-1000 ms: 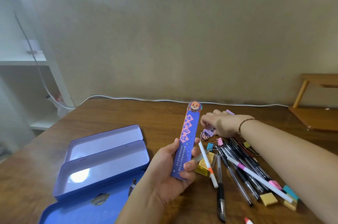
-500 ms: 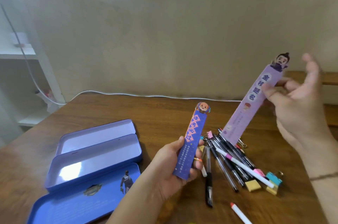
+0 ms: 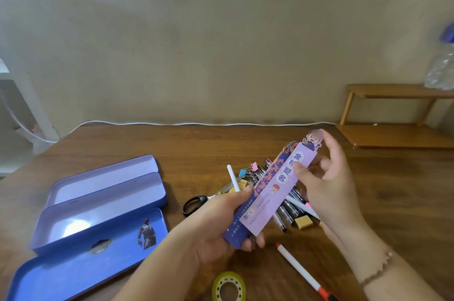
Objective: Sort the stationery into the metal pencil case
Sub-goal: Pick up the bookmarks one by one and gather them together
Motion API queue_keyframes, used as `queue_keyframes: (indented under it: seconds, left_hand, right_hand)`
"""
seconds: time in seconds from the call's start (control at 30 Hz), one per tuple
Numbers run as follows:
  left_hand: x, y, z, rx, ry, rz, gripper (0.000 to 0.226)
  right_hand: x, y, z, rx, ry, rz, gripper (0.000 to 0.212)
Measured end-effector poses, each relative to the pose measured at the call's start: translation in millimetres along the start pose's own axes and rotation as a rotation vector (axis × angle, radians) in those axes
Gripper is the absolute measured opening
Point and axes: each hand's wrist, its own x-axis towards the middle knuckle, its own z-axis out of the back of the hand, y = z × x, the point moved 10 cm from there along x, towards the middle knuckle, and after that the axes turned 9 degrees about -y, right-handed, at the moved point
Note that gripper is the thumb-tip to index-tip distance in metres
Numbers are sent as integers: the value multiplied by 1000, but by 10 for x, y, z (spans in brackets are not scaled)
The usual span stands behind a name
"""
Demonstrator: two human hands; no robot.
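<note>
1. Metal pencil case point(image 3: 98, 204) at lower left of the frame, lying open on the tabletop point(image 3: 196, 150), trays bare, blue printed lid nearest the camera.
2. Left hand point(image 3: 216, 224) at lower centre, fingers curled round the bottom of a dark blue bookmark point(image 3: 239, 223).
3. Right hand point(image 3: 326, 185) right of centre, thumb and fingers pinching a lilac bookmark point(image 3: 277, 190) laid over the blue one, both tilted toward upper right.
4. Behind the hands, a heap of pens and binder clips point(image 3: 255, 172), with black-handled scissors point(image 3: 195, 203) just left of it.
5. White marker point(image 3: 302, 268) and yellow tape roll point(image 3: 228, 287) along the bottom edge.
</note>
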Motion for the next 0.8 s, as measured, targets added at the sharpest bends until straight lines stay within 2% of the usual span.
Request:
queue_keyframes:
  seconds: [0.1,0.23,0.5,0.8]
  left_hand:
    - [18,6,-12,12,26,-10,43]
    - [-23,12,-90,-33,116,5,42]
    - [-16,119,-131,-16,202,81,53]
    - [-19,124,-104,4,197,90,53]
  right_hand:
    - [-23,70,20,-156,-13,148,66]
    - [-21,74,65,-332,-24,248,85]
    - [-12,70,-5,-409,64,300,77]
    - [16,-46,-13,-329,133,195,69]
